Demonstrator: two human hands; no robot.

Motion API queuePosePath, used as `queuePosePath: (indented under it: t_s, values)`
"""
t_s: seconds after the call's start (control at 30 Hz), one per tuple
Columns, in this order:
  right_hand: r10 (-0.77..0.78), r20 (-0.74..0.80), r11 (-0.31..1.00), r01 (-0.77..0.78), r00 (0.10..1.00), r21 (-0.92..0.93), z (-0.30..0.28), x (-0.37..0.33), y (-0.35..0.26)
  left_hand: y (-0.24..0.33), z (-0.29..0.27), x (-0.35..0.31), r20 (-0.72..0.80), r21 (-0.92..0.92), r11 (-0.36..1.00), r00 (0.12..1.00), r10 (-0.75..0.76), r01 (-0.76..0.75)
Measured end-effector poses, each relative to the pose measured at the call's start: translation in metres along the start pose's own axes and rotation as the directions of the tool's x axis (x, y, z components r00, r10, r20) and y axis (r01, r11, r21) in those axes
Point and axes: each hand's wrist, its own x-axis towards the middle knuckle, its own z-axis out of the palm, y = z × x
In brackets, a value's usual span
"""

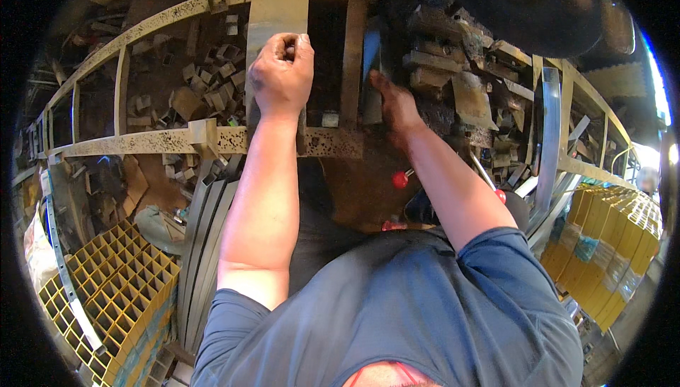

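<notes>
My left hand (pixel 282 72) is closed in a fist above a flat, pale metal plate (pixel 278 6) that lies across a rusty yellow frame. A small dark gap shows between the curled fingers; what they hold, if anything, is hidden. To its right, my right hand (pixel 398 107) is closed against a bluish-grey metal piece (pixel 371 50) that stands upright beside the frame. One digit lies over the edge of that piece, while the others are lost in shadow. Below the right forearm sits a red ball knob (pixel 401 179) on a short lever.
The yellow frame (pixel 142 144) runs left with cut tube offcuts (pixel 212 79) heaped inside it. More metal blocks (pixel 432 61) pile up at right, under a large dark machine body (pixel 524 4). Bundled yellow square tubes stand at lower left (pixel 113 281) and right (pixel 602 245). Long grey tubes (pixel 205 238) lean beside my left arm.
</notes>
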Motion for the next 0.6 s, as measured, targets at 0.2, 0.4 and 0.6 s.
queuePosePath:
  t_s: [0.2, 0.4, 0.6]
  values:
    - [-0.556, 0.162, 0.527, 0.496, 0.815, -0.69, -0.049, 0.053, 0.051, 0.011, 0.008, -0.003, 0.027, -0.003, 1.0, 0.999, -0.024, 0.024]
    - [-0.023, -0.075, 0.979, 0.007, 0.997, -0.205, 0.025, -0.009, -0.008, -0.006, -0.009, -0.003, -0.011, 0.039, 0.999, 1.0, -0.014, 0.015]
    - [-0.194, -0.087, 0.888, 0.137, 0.977, -0.439, 0.025, -0.009, -0.01, -0.003, 0.003, -0.004, 0.01, -0.096, 0.995, 1.0, -0.027, 0.028]
